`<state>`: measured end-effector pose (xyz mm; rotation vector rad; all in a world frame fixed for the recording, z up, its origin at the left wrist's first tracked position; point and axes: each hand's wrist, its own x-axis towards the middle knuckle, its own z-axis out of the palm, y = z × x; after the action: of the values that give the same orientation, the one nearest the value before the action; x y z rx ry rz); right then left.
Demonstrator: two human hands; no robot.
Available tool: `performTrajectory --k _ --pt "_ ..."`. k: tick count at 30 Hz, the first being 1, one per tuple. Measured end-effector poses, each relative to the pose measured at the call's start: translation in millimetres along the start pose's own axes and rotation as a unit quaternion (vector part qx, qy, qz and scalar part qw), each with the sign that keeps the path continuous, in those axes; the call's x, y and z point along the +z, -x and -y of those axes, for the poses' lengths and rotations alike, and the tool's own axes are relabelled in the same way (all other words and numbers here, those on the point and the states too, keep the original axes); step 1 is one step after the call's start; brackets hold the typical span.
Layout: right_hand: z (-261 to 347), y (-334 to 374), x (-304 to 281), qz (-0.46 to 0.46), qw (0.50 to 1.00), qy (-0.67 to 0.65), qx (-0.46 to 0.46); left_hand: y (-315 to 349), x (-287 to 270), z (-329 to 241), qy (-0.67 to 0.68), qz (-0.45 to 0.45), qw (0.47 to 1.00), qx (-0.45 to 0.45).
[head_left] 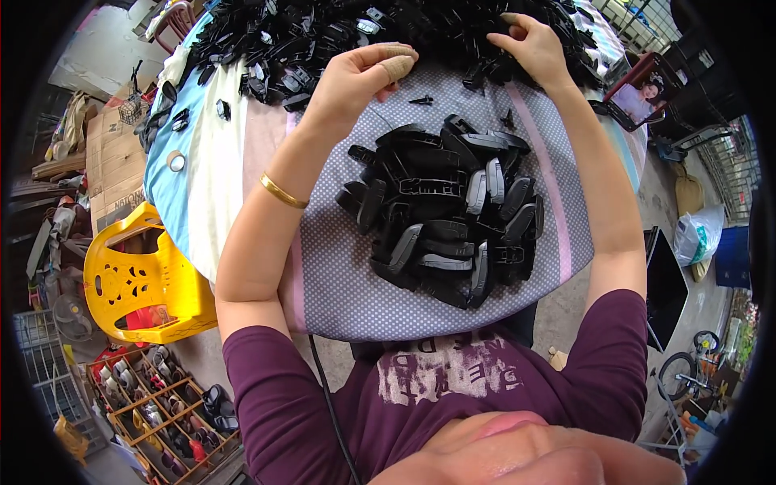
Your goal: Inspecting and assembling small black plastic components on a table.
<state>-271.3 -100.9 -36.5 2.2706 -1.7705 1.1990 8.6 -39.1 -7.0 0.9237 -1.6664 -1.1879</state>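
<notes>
My left hand (365,77) is closed in a pinch at the near edge of a big heap of black plastic parts (267,48). Beige tape wraps some of its fingers, and whatever they hold is hidden or too small to make out. At the heap's right side my right hand (533,50) has its thumb and forefinger apart, close to the black parts, with no piece visible between them. Nearer me, a pile of larger black curved plastic pieces (432,186) lies on the dotted tablecloth (331,275). Small black bits (421,100) lie between the two piles.
A roll of tape (175,161) lies at the table's left. The yellow plastic chair (133,275) stands against that side, above a shoe rack (162,404). At the right edge a phone (645,90) stands propped up. A black cable (323,380) hangs beside my body.
</notes>
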Motion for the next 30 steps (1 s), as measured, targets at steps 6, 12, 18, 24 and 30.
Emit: performTrajectory --k 6,12,18,24,30 --pt "60.4 12.7 -18.6 -0.028 0.965 -0.258 0.035 5.8 10.4 1.1 0.151 0.074 0.986 0.007" --pt "111.8 47.0 -18.7 0.097 0.927 -0.346 -0.109 9.8 15.3 8.1 0.148 0.051 0.988 0.010" --pt "121.8 53.5 -23.1 0.040 0.951 -0.282 -0.118 13.2 21.4 3.7 0.145 -0.002 0.987 0.072" --pt "123.1 55.4 -23.1 0.046 0.960 -0.235 -0.142 15.6 21.3 4.2 0.133 -0.035 0.990 0.029" --pt "126.0 59.1 -14.9 -0.011 0.966 -0.158 -0.202 16.3 28.7 -1.9 0.204 -0.044 0.978 0.030"
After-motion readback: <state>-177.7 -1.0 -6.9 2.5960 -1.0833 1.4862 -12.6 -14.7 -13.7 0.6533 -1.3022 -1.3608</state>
